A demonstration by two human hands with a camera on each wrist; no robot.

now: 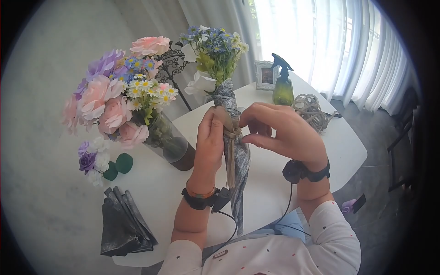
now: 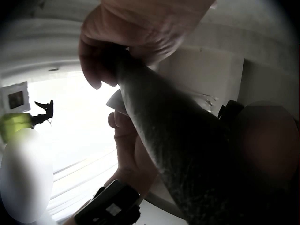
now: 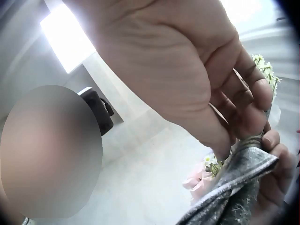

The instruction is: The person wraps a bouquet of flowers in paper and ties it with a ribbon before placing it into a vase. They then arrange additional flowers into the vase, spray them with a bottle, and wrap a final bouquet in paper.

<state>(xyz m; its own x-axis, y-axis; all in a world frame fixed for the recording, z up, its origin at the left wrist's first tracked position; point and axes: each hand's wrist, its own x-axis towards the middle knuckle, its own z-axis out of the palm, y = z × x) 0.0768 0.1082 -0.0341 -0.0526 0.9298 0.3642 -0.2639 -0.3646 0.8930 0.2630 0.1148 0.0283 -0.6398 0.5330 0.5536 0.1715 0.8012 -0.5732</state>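
Observation:
In the head view, a bouquet of small blue and white flowers (image 1: 219, 46) stands in crinkled grey wrapping (image 1: 238, 165), bound by a tan cord (image 1: 232, 129) with hanging ends. My left hand (image 1: 207, 146) grips the wrapping from the left at the binding. From the right, my right hand (image 1: 291, 133) has its curled fingers and thumb at the cord. The left wrist view has the left hand (image 2: 145, 28) curled round the dark wrapping (image 2: 154, 117). In the right wrist view, the right hand's (image 3: 173, 65) fingertips meet the bound part, with the left hand (image 3: 276, 178) behind the wrapping.
A glass vase (image 1: 172, 142) of pink, purple and white flowers is on the white table (image 1: 270, 183) at left. Folded dark sheets (image 1: 123, 224) lie at front left. Behind my right hand are a green spray bottle (image 1: 283, 89), coiled cord (image 1: 311, 110) and picture frame (image 1: 266, 75).

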